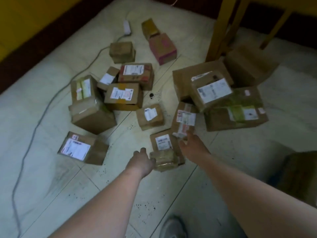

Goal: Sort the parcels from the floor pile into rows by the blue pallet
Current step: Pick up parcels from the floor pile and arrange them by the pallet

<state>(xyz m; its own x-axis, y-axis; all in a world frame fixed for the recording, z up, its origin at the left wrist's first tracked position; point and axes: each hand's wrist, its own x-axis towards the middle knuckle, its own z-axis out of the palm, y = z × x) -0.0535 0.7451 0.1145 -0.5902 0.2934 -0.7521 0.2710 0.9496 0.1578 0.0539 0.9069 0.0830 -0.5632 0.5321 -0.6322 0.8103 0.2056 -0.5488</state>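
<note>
While both bare arms reach down over the tiled floor (51, 169), the left hand (142, 162) curls loosely against the left side of a small tape-wrapped parcel (163, 160), not yet closed on it. The right hand (192, 143), fingers spread, touches a tall labelled box (184, 117) just behind that parcel. Further behind it, cardboard parcels (123, 95) lie scattered; a grey cable (42, 110) runs well to its left.
</note>
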